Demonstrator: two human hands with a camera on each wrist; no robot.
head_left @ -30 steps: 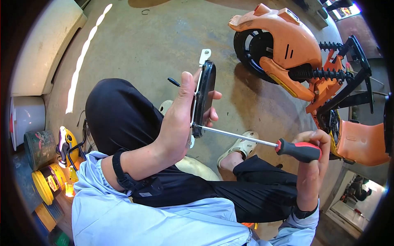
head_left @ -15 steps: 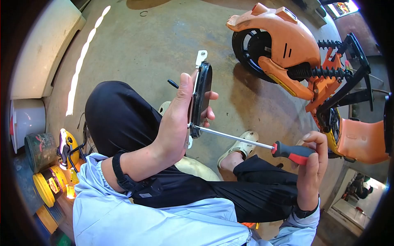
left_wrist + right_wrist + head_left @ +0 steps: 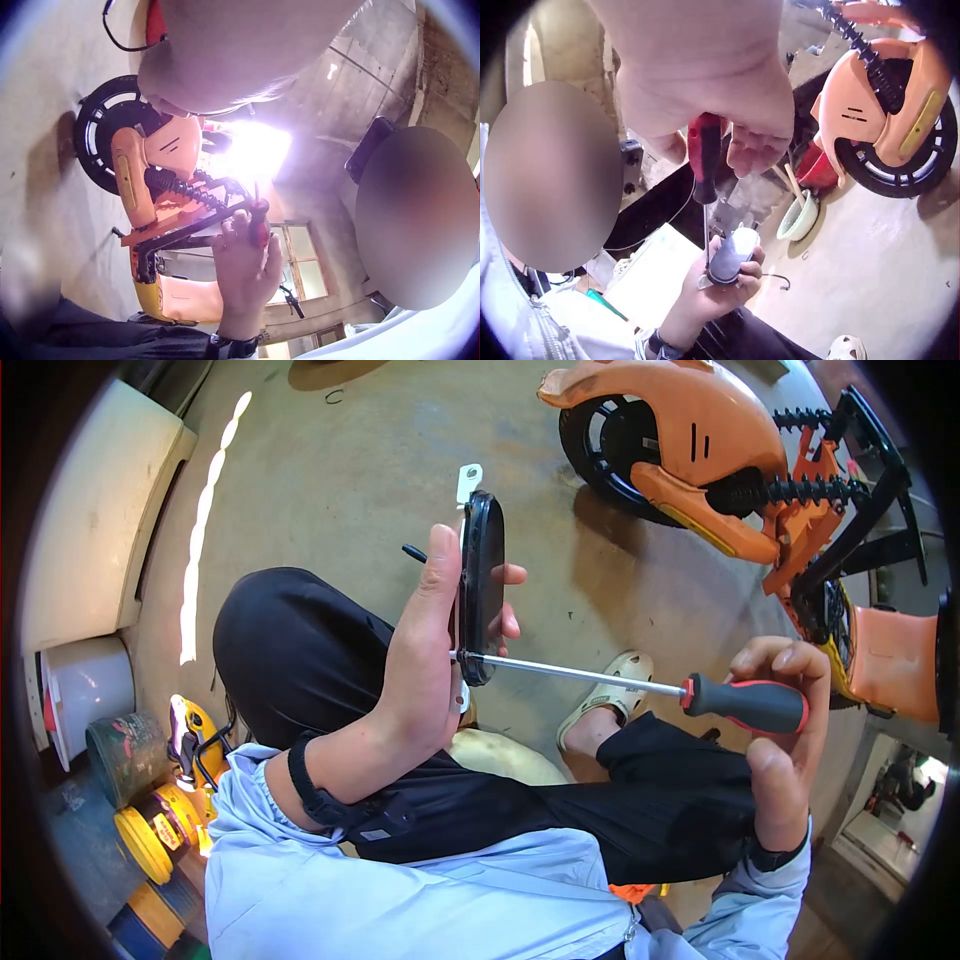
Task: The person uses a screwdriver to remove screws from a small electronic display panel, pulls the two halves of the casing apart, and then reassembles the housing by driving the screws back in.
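The head view shows the left hand (image 3: 415,660) gripping a black oval device (image 3: 484,590) edge-on, its thumb upright behind it and two fingertips showing past the front. The right hand (image 3: 798,748) has its fingers curled round the handle of a red and black screwdriver (image 3: 745,703), whose shaft reaches to the device's lower end. A white tab (image 3: 468,482) sticks out at the top

The right wrist view adds what the head view barely gives: the device's shiny oval face, and a short cable (image 3: 780,279) beside the left hand. It also shows a pale green basin (image 3: 799,217) and a red container (image 3: 817,169) on the floor. In the left wrist view the near hand fills the top and the device cannot be made out, but a window (image 3: 304,259) shows behind the right hand

Around them are an orange vehicle body (image 3: 690,430) with a black wheel (image 3: 612,450), a pale clog (image 3: 620,688) under the shaft, and a yellow bucket (image 3: 145,845) at the left. The left palm and thumb hide much of the device's back; its contact with the screwdriver tip is too small to tell
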